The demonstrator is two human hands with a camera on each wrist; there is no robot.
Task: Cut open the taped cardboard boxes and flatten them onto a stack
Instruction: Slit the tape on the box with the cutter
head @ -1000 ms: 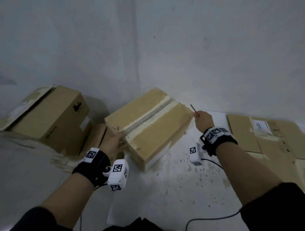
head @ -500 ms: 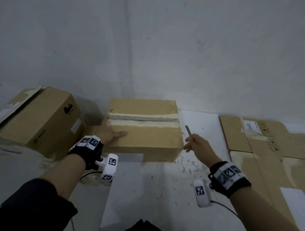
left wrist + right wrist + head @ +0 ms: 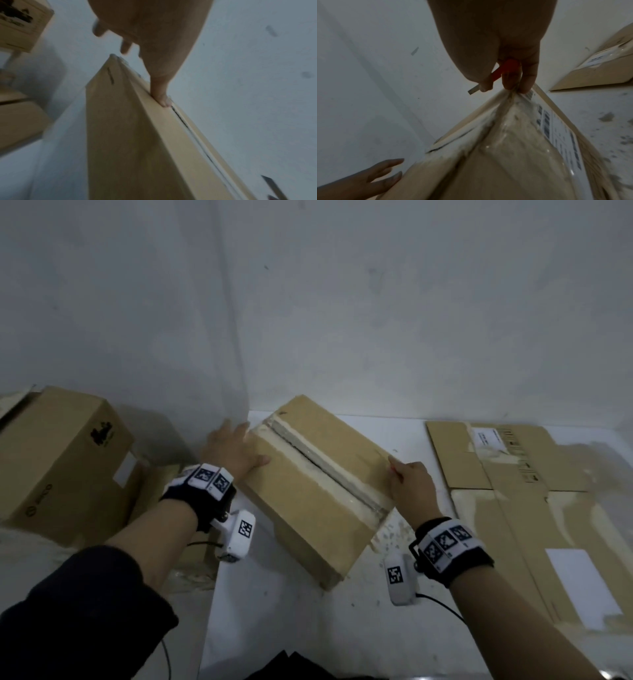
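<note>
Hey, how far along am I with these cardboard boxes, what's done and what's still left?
Done: flattened cardboard already lies on the right. In hand: the middle box has its top seam open along the tape; your left hand rests flat on its far corner while your right hand holds the orange-handled cutter and touches the box's other end. Left: flattening this box, plus the upright box on the left.

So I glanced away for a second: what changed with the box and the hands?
The box was turned on the floor, its taped seam now running diagonally. The left hand stays flat on its far corner; the right hand, still gripping the knife, came onto its right edge. The flattened cardboard stayed put.
</note>
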